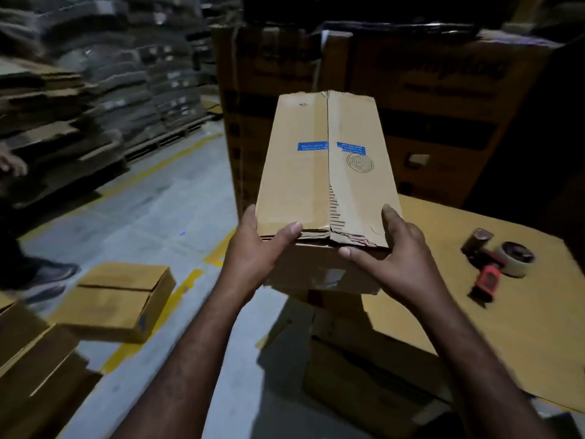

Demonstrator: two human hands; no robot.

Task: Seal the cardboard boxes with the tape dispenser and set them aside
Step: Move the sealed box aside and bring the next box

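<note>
Both hands clamp the near end of the cardboard box (326, 172): left hand (253, 248) and right hand (395, 248) either side, long axis running away. The tape dispenser (493, 264) lies right on the cardboard sheet (522, 327), nearer the right hand.

Tall boxes (427, 122) are blocking the front, the tape dispenser (493, 267) is sitting right, and open floor (152, 223) is lying left.
</note>
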